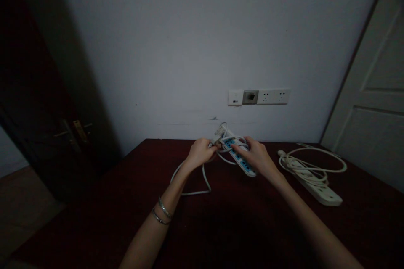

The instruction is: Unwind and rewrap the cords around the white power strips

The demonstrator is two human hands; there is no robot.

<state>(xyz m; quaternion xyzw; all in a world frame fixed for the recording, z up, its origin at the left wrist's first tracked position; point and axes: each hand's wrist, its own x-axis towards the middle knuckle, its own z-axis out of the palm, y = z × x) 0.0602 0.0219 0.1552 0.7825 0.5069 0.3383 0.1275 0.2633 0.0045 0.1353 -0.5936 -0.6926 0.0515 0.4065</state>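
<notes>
A white power strip with blue socket faces (241,162) lies slanted near the back edge of the table, several turns of its white power cord (232,138) looped around its far end. My left hand (202,151) is closed at that far end, its fingers pinching the cord beside a pale block (215,140) that looks like the plug. From under this hand a loose loop of cord trails onto the table. My right hand (255,154) grips the strip from the right, thumb across its top and fingers by the cord turns. The fingertips' exact hold is partly hidden.
On the right of the dark red table (126,210) lies a second white power strip (325,193) with its cord coiled on top. Wall sockets and a switch (250,97) sit above the table's back edge. A dark door (41,105) stands left, a pale door (372,105) right.
</notes>
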